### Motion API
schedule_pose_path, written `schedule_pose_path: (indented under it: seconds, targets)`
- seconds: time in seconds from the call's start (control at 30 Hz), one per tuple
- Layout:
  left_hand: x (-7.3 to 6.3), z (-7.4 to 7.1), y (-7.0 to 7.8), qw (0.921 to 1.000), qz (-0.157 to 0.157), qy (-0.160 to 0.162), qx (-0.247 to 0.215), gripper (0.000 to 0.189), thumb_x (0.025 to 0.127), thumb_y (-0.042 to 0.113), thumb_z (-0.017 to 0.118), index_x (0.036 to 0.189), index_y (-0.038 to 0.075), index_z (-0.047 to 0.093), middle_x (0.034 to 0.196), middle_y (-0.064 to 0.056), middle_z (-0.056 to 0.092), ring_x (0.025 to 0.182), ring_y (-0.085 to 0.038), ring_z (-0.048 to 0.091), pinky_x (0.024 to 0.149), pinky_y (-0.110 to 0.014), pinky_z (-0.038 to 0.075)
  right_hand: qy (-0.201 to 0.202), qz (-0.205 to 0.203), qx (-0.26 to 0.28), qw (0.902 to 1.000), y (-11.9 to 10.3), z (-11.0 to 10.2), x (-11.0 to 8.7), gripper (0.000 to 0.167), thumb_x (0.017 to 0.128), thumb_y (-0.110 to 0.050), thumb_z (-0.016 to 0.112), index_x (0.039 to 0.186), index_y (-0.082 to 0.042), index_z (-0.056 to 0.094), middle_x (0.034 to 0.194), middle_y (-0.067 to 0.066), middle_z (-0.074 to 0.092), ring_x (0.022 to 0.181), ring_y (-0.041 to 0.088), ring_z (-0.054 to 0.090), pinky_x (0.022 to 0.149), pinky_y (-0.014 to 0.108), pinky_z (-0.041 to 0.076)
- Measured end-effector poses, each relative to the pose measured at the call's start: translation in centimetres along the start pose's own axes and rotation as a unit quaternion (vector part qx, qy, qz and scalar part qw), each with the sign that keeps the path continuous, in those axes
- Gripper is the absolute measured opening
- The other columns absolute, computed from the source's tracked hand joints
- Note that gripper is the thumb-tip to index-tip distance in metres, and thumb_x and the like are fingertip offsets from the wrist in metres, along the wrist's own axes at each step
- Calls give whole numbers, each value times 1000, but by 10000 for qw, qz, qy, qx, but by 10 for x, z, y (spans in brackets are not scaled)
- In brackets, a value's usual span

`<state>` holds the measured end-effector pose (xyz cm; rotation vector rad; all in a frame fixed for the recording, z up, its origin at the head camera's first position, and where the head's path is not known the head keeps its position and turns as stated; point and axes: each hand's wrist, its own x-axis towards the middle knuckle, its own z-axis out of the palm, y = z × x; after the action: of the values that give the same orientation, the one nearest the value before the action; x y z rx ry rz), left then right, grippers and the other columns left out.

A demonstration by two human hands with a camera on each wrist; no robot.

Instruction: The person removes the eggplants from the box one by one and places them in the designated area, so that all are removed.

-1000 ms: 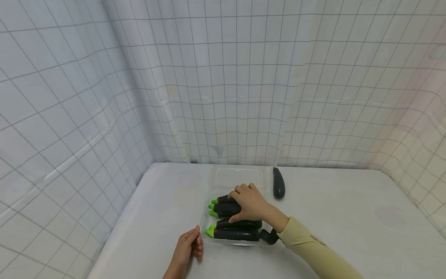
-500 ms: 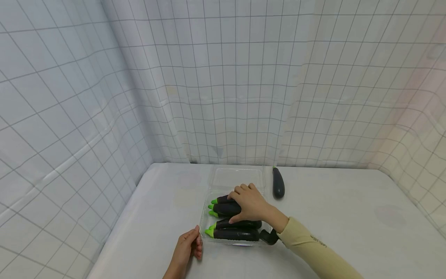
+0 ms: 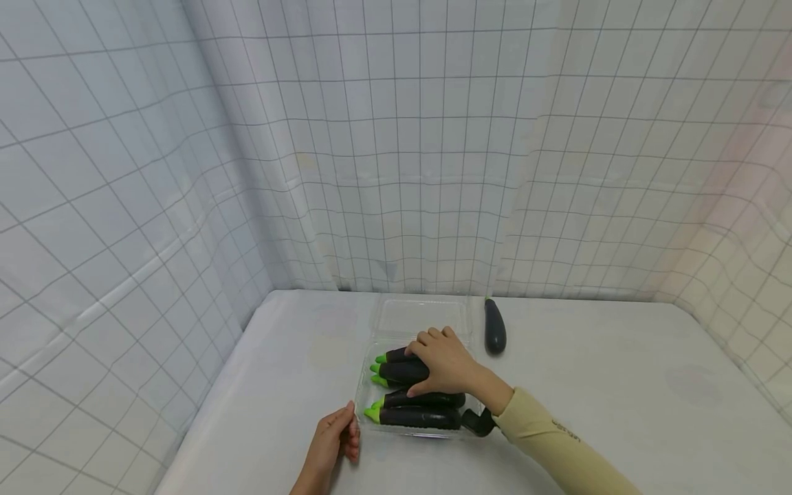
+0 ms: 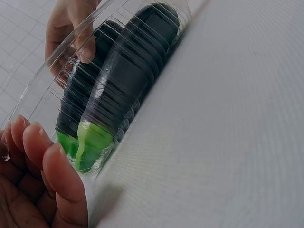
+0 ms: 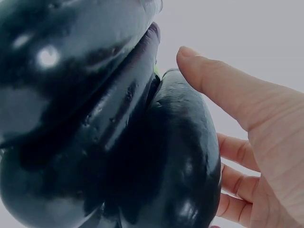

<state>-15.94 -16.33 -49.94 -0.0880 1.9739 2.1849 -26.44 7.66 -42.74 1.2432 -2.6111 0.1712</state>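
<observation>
A clear plastic container (image 3: 360,405) holds several dark eggplants with bright green stems, all lying side by side. My right hand (image 3: 442,361) reaches over them from the right and grips an eggplant (image 3: 399,372) in the far group, thumb on the near side, fingers over the far side. In the right wrist view the thumb (image 5: 213,78) and curled fingers lie about one glossy eggplant (image 5: 183,142). Two more eggplants, including the nearest one (image 3: 421,416), lie along the front. My left hand (image 3: 331,436) pinches the container's front left corner, its fingers curled in the left wrist view.
The container's clear lid (image 3: 421,317) lies folded back behind it. A single eggplant (image 3: 495,326) rests on the white table (image 3: 594,371) at the back right. A black wrist camera (image 3: 479,421) sits under the right wrist. White grid-patterned curtains (image 3: 396,151) enclose the table.
</observation>
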Motion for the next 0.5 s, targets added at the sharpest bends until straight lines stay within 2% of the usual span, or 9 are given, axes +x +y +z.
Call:
schedule_pose_path:
  seconds: [0.5]
  targets:
    - [-1,0,1,9999,-45,7,-138,43,103,33,40,67,10,44,58,1,48,45,-8,47,45,-22,46,86,-34,11,10000,0,0,-2,60,69,-62,74,110,-18,63,99,-3,54,85,15,45,75,35,34]
